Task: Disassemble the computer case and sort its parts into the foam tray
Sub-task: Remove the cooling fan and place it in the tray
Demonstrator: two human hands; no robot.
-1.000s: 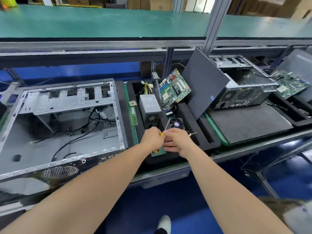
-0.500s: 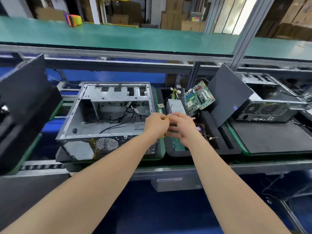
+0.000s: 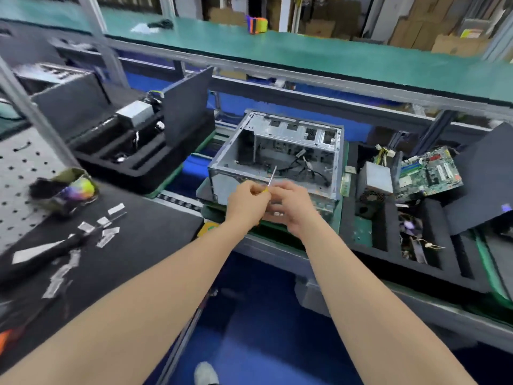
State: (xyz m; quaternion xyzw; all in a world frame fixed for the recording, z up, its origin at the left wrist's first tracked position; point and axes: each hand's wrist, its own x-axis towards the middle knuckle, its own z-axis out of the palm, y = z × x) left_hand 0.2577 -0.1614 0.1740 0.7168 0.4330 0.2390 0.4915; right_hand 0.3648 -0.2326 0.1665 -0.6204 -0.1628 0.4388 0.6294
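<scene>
The open grey computer case [image 3: 277, 151] stands on the conveyor with loose black cables inside. Right of it lies the black foam tray [image 3: 388, 245] holding a green motherboard [image 3: 429, 172], a grey power supply [image 3: 374, 179], a memory stick [image 3: 346, 180] and a small fan [image 3: 410, 226]. Both hands meet in front of the case. My left hand [image 3: 247, 202] grips a screwdriver [image 3: 271, 177] with a yellow handle, its thin shaft pointing up. My right hand [image 3: 291, 207] is curled beside it, fingertips at the handle; whether it holds something small is hidden.
A second foam tray [image 3: 133, 159] with a power supply sits at the left. A black mat [image 3: 125, 245] at near left carries several small silver packets and a colourful pouch [image 3: 73, 190]. A dark side panel [image 3: 483, 176] leans at the right. Green shelf [image 3: 305, 51] above.
The view has swung left, so the case and tray now sit further right and the left mat appears. The hands stay together, now in front of the case instead of over the tray.
</scene>
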